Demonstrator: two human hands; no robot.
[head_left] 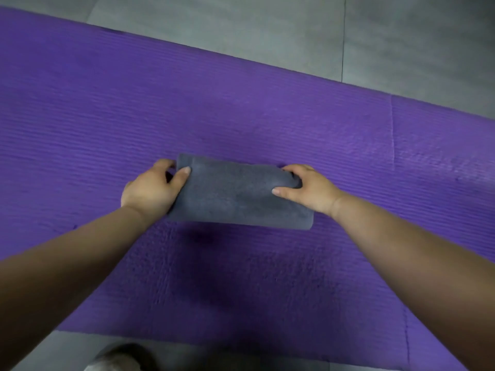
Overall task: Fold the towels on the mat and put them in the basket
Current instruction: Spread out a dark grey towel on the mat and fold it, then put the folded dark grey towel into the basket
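A dark grey towel (pixel 238 195), folded into a small rectangle, is in the middle of the purple mat (pixel 241 108). My left hand (pixel 152 190) pinches its left end, thumb on top and fingers underneath. My right hand (pixel 308 188) grips its right far corner, where the cloth bunches under the fingers. The towel's near edge hangs slightly above the mat and casts a shadow. No basket is in view.
Grey tiled floor (pixel 267 30) lies beyond the mat's far edge and along its near edge. A shoe (pixel 117 358) shows at the bottom, just off the mat. The mat has a seam or crease on the right side.
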